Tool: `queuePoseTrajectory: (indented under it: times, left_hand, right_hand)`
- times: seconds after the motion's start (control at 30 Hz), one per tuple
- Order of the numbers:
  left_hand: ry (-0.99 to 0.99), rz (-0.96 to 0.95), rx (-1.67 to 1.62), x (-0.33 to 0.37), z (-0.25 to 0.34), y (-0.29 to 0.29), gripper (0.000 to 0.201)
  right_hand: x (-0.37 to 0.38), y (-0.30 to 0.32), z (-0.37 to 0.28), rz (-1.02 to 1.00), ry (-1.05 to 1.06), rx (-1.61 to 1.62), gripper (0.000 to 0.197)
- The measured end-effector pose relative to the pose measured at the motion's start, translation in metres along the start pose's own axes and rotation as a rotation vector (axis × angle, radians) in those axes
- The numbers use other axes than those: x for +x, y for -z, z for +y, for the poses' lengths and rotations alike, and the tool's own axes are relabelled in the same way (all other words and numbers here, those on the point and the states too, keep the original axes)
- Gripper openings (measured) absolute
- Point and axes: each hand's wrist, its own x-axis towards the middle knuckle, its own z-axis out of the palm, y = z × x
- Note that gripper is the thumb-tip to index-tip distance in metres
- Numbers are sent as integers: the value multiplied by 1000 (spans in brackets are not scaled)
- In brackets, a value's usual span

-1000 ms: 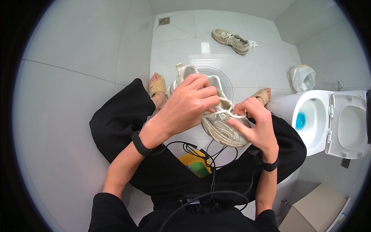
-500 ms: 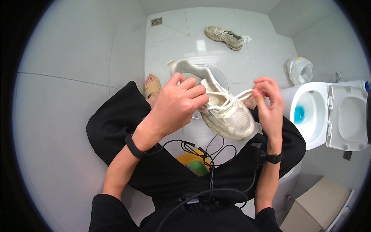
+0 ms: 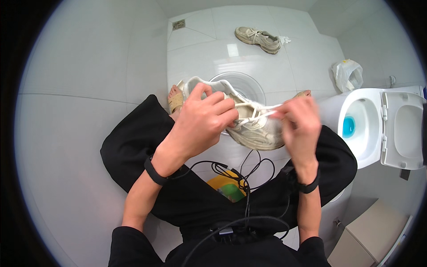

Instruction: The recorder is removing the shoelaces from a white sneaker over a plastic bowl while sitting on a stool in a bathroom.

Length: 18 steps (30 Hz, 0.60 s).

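At the left, the bare left hand (image 3: 204, 118) has its grip closed, with fingers curled on the worn off-white mesh shoe (image 3: 255, 137) near its opening; which part exactly it pinches, I cannot tell. The shoe is held in the air between the knees, its toe to the right, partly in front of a round clear basin (image 3: 251, 84) on the floor. The white laces (image 3: 242, 104) run rightward to the right hand (image 3: 302, 124), which is blurred; its grip seems pinched on them, but how tightly is not visible. I judge that the step in hand is working the laces, and the next move calls for a steady left hold and an even pull. Below the shoe, loose black cables (image 3: 245, 189) lie between the thighs and could catch. Beyond the basin, a matching off-white shoe (image 3: 247, 35) rests on the floor; at the far right, a white ceramic toilet (image 3: 367, 153) limits elbow room.
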Motion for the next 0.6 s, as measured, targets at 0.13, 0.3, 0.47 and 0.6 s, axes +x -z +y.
queuePoseTrajectory:
  times: [0.13,0.3,0.47,0.6]
  left_hand:
    - [19,72,-8,2,-3,3,19]
    - [5,40,14,2,0,3,17]
    - [-18,11,27,-3,-2,-2,14]
    - [-26,-35,66,-3,0,-6,14]
  right_hand:
    - [12,56,51,184,-298,-345,5]
    - [10,38,31,32,-332,-28,33]
    - [4,5,-19,-291,26,227,25]
    - [-8,-9,-17,-299,-6,244,12]
